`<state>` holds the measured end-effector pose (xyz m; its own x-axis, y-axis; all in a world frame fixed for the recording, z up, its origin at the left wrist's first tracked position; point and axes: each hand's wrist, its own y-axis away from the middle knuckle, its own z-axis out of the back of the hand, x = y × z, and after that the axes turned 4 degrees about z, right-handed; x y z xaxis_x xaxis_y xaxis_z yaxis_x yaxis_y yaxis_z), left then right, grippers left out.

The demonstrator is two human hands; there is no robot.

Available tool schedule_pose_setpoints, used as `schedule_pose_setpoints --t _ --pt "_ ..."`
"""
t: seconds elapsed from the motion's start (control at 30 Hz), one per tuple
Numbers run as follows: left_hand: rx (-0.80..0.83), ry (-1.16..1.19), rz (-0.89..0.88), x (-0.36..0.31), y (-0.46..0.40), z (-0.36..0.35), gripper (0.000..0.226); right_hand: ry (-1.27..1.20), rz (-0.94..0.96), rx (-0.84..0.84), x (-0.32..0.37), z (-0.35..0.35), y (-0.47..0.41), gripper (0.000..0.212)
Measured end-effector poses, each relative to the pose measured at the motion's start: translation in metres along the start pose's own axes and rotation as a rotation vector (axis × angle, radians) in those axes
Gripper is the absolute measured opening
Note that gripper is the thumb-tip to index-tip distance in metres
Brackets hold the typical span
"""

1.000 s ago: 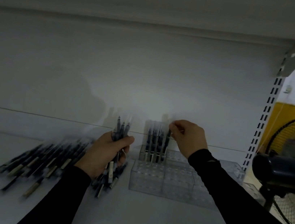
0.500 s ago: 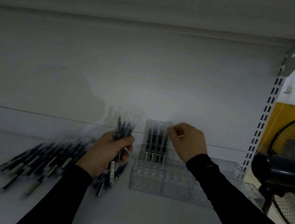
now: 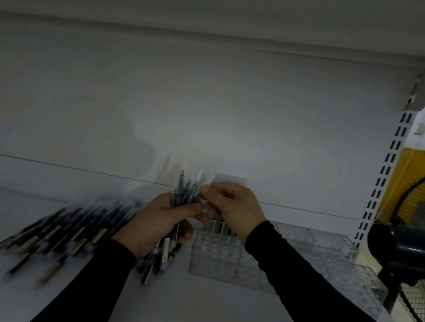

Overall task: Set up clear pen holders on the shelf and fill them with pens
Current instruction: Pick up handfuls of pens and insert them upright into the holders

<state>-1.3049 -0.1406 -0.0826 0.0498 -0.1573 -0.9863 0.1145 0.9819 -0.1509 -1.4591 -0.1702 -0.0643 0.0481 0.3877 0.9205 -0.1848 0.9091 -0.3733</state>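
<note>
Head view, dim and motion-blurred. Right fingertips (image 3: 208, 191) pinching at the top of one pen in the bundle (image 3: 183, 192); pinch narrow, exact contact lost to blur. Right hand (image 3: 231, 210) hovering just above the standing pens. Left hand (image 3: 159, 221) gripping the bundle upright, fingers curled round the barrels, caps pointing up, lower ends hanging below the palm toward the shelf (image 3: 185, 307).

Moving outward: clear pen holders (image 3: 232, 262) sitting toward the right end of the shelf, near the back wall, touching one another in a block. Standing pens (image 3: 220, 226) occupying only a few slots in the rear left part of the block, partly hidden behind the right wrist. Remaining slots showing nothing dark inside. Loose pens (image 3: 58, 237) lying fanned out on the shelf left of the left hand, many in number.

Judging progress: holders apparently placed already; filling barely started. Left to do: feeding the bundle in, then working through the loose pile.

Checking for brands, labels, writing: nothing readable anywhere. Black fan (image 3: 412, 243) standing beyond the right edge of the shelf.
</note>
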Motion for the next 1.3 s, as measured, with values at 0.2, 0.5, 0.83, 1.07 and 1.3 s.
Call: schedule_pose_setpoints --t 0.2,0.5,0.83,1.07,1.3 --pt "-0.041 0.048 0.026 0.003 -0.003 0.003 0.014 -0.245 0.085 -0.284 0.016 0.021 -0.010 0.014" --pt "-0.165 -0.006 0.049 0.006 -0.008 0.007 0.035 0.273 0.253 -0.381 0.000 0.044 -0.022 0.020" --pt "-0.174 0.024 0.048 0.001 -0.003 0.003 0.031 0.524 0.269 -0.255 -0.007 0.030 -0.022 0.026" --pt "-0.173 0.032 0.049 0.002 -0.004 0.005 0.030 0.851 0.236 -0.076 -0.013 0.021 -0.017 0.028" --pt "-0.148 0.028 0.056 0.002 -0.004 0.005 0.030 0.968 0.184 -0.079 -0.015 0.023 -0.015 0.040"
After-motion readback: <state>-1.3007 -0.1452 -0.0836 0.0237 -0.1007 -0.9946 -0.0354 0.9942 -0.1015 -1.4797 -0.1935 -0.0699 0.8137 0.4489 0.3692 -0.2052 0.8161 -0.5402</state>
